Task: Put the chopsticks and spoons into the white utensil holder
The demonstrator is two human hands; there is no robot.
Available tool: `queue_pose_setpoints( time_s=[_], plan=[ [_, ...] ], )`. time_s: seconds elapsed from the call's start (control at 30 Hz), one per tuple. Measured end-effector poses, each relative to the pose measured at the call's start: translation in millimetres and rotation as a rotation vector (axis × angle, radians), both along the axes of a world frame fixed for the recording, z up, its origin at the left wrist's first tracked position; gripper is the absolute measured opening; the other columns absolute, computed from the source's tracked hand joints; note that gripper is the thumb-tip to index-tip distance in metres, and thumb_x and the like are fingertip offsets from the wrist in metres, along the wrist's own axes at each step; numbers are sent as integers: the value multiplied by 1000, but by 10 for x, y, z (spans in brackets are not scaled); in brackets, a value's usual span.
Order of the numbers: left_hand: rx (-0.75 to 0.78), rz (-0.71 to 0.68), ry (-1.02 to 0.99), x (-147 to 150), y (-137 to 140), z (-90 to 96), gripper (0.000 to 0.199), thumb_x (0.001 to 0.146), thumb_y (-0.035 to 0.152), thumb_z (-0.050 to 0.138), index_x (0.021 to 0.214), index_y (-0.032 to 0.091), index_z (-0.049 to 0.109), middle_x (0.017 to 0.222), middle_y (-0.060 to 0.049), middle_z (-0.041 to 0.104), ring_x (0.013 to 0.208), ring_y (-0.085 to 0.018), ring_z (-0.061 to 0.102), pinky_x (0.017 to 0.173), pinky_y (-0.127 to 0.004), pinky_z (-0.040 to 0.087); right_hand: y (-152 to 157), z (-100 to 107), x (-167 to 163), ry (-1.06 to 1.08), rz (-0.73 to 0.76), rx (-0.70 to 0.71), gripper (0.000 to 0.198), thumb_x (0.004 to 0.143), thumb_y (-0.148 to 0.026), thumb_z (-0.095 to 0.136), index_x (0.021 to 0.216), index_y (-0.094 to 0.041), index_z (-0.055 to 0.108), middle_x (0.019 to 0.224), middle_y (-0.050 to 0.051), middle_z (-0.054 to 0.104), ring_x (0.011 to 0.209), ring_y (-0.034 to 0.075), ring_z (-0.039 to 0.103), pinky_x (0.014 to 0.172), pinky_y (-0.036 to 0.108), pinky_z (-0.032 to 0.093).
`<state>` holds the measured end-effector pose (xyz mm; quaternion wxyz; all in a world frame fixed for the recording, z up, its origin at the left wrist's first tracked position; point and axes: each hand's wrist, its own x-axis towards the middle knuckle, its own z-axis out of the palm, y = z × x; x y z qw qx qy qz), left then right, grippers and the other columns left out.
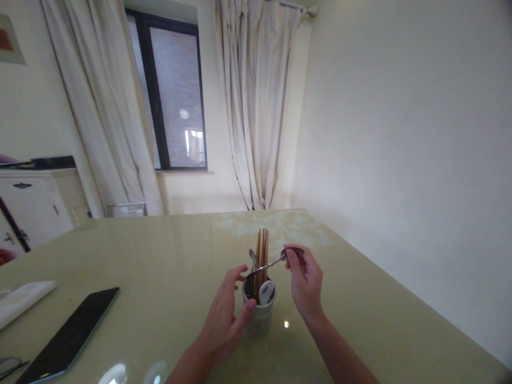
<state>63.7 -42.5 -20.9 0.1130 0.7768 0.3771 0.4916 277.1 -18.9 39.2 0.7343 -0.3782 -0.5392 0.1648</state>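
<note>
A light grey utensil holder (261, 321) with small holes in its side stands on the table in front of me. Wooden chopsticks (263, 256), a metal spoon (252, 257) and a white spoon (266, 293) with a blue mark stick up out of it. My left hand (228, 309) grips the holder's left side, thumb at the near rim and fingers towards the back. Another metal spoon (267, 266) is pinched near its bowl in my right hand (304, 282), its handle slanting down left over the holder's rim. The fingertips of my left hand are close to that handle's end.
The glossy table (160, 266) runs up to a wall (408, 133) on the right. At left lie a dark tablet (76, 330), a white object (26, 298) and a thin dark cable (12, 365). A white cabinet (36, 197) and curtains (260, 96) stand beyond the table.
</note>
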Motion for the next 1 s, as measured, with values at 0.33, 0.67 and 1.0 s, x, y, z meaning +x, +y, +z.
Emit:
queue_pose_setpoints(
  time_s=[0.33,0.67,1.0],
  plan=[
    [-174,-95,2,17,9,-110,85,95,53,71,165,24,32,148,-18,65,132,-34,66,109,-51,57,23,-91,-58,-167,49,-66,21,99,-37,70,112,-21,75,84,3,77,73,18,70,66,27,55],
    [-346,-96,3,16,16,-111,91,92,54,72,166,21,30,152,-18,60,137,-36,60,117,-54,47,-14,-94,-114,-379,39,-12,16,102,-32,66,100,-22,79,84,3,77,68,17,66,64,27,52],
    [-339,-90,26,26,19,-94,94,90,52,75,166,21,30,151,-18,61,134,-36,62,117,-53,48,-4,-94,-95,-418,122,49,17,102,-27,69,108,-24,84,88,5,76,71,17,66,65,27,54]
  ],
)
